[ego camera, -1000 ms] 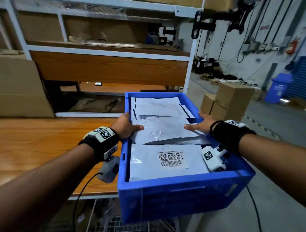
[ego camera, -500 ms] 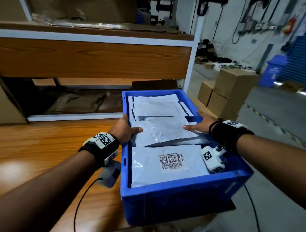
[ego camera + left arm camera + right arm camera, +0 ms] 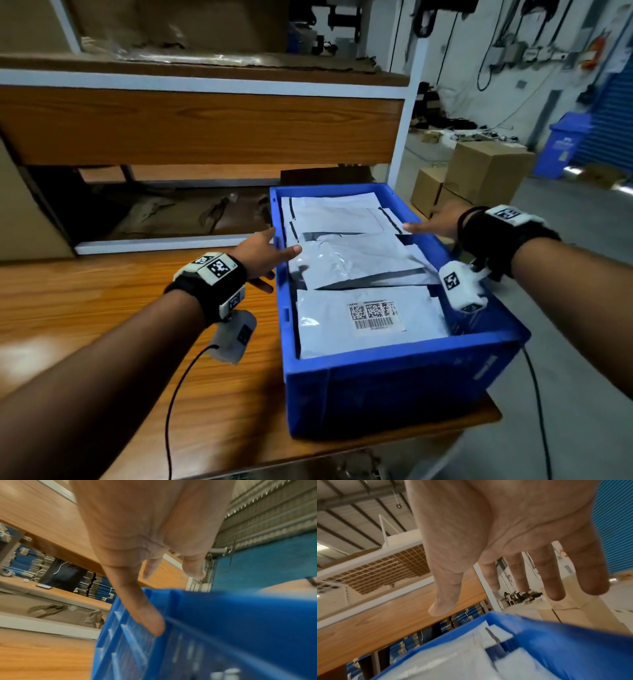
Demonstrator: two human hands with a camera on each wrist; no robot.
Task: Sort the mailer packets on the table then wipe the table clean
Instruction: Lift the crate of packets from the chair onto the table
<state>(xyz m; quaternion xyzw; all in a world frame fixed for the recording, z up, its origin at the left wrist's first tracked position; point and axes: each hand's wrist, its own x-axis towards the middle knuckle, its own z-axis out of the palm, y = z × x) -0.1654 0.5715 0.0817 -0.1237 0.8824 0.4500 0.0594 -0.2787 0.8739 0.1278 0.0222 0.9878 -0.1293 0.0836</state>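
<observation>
Open left hand [image 3: 263, 251] and right hand [image 3: 435, 222] flank crate [image 3: 394, 383] overhanging bench [image 3: 102, 308]; a nudge may tip it.

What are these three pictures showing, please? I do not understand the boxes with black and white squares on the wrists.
A person works with bare hands and wears three cameras. The head picture looks down at a wooden table bearing a blue crate full of white mailer packets. The boxes strapped on the wrists appear to be the other two cameras; each looks along its hand. The left hand is at the crate's left rim, the right hand at its right rim. Both are open, fingers spread, and hold nothing.
</observation>
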